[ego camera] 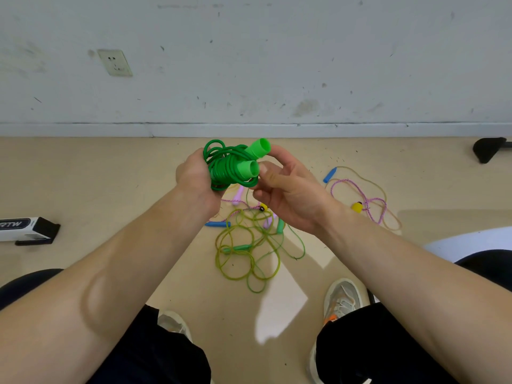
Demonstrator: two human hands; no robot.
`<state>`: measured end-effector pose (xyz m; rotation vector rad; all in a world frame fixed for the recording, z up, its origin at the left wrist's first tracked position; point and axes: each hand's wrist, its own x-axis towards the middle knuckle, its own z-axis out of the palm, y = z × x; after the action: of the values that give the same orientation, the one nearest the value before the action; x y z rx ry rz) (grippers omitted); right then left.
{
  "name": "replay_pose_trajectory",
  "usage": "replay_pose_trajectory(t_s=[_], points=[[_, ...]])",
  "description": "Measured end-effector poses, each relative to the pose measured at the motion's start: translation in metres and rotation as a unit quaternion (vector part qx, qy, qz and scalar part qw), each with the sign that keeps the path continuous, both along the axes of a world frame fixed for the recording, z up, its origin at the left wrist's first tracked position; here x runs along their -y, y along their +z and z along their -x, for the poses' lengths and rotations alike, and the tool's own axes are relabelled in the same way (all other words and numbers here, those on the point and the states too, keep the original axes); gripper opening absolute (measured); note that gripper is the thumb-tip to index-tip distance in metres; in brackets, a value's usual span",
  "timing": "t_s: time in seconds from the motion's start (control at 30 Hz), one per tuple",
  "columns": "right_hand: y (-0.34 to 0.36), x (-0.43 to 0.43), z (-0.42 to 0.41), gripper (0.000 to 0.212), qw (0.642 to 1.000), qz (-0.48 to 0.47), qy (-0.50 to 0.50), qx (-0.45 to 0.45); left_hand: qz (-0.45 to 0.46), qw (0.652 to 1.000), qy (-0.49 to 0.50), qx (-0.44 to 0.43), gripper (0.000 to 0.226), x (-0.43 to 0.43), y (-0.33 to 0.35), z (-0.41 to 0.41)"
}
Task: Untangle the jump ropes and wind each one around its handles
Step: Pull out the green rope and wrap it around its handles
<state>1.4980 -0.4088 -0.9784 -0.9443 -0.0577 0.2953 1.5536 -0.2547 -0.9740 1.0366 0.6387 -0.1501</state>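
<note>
Now, your left hand (194, 180) clamps the green rope (225, 169), held up above the tangle (249, 245); your right hand (291, 192) touches its handles (249, 168), grip unclear. Loose far loops could slip off if you ease up.

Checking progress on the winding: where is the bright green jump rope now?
Head view, centre: the bright green jump rope is held off the floor, gripped by the left hand, with the right hand beside its handles, above the tangled ropes.
</note>
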Motion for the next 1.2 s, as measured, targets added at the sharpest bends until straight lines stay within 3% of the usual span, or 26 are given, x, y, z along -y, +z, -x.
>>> replay_pose_trajectory(t_s=[0.2,0.3,0.37,0.43,0.6,0.73,0.83,0.9,1.03,1.2], points=[[-0.007,-0.002,0.001,0.030,0.999,0.040,-0.026,-0.002,-0.026,0.999,0.037,-0.013,0.014,0.004,-0.004,0.003],[-0.010,-0.003,0.002,0.026,0.999,0.043,-0.024,-0.017,-0.043,0.998,0.043,-0.006,0.016,0.004,-0.004,-0.001],[-0.009,-0.001,0.001,0.023,0.997,0.067,-0.029,-0.021,-0.086,0.995,0.055,0.018,0.009,0.003,-0.004,-0.005],[-0.007,0.004,-0.001,0.022,0.991,0.128,-0.032,-0.017,-0.158,0.984,0.063,0.057,0.016,0.001,-0.001,-0.010],[0.002,0.014,-0.008,0.021,0.975,0.221,-0.008,-0.034,-0.327,0.927,0.046,0.179,0.034,-0.004,0.004,-0.016],[0.008,0.022,-0.013,0.039,0.950,0.300,0.069,-0.053,-0.445,0.855,0.010,0.266,0.035,-0.003,0.005,-0.007],[0.007,0.024,-0.015,0.051,0.888,0.438,0.137,-0.019,-0.487,0.812,-0.021,0.320,0.031,-0.001,0.001,-0.001],[0.008,0.016,-0.012,0.062,0.845,0.523,0.110,0.028,-0.496,0.797,-0.035,0.342,0.031,0.006,-0.004,0.004],[0.007,0.005,-0.005,0.057,0.823,0.557,0.026,0.108,-0.505,0.788,-0.070,0.346,0.029,0.021,-0.013,0.018],[-0.007,-0.001,0.003,0.071,0.811,0.562,-0.011,0.162,-0.457,0.829,-0.075,0.315,0.035,0.029,-0.014,0.020]])
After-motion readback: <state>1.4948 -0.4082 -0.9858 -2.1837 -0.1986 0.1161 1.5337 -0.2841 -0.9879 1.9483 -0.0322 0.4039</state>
